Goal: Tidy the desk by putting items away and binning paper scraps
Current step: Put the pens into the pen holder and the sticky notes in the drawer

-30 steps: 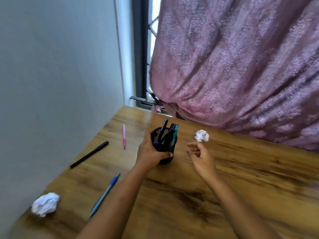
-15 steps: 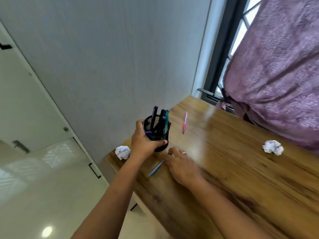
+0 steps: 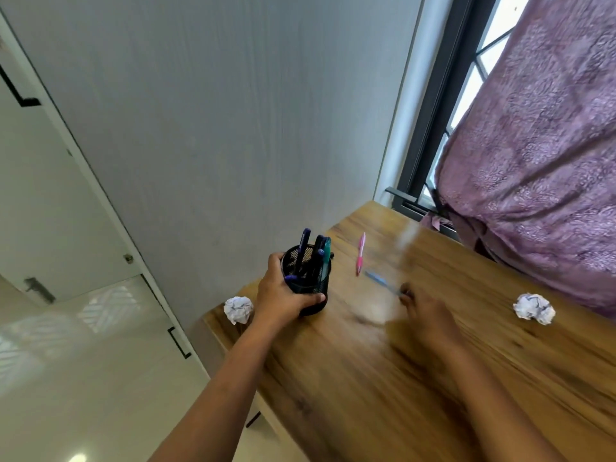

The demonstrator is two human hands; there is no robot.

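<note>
Two hands engaged: left hand (image 3: 283, 301) grip clenched round black mesh pen cup (image 3: 308, 281), right hand (image 3: 423, 310) pinching blurred blue pen (image 3: 381, 281) at its three o'clock above wooden surface (image 3: 433, 378); pen-stowing step, next needing tip-down insertion.

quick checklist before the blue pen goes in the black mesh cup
1. Left hand holds the black mesh pen cup steady and upright: ok.
2. Right hand pinches the blue pen securely: cannot tell, the view is blurred.
3. Room left in the cup among the dark pens: ok.
4. Pink pen lying on the wooden desk, clear of the path to the cup: ok.
5. Crumpled paper balls, by the cup and far right, binned: not ok.
</note>
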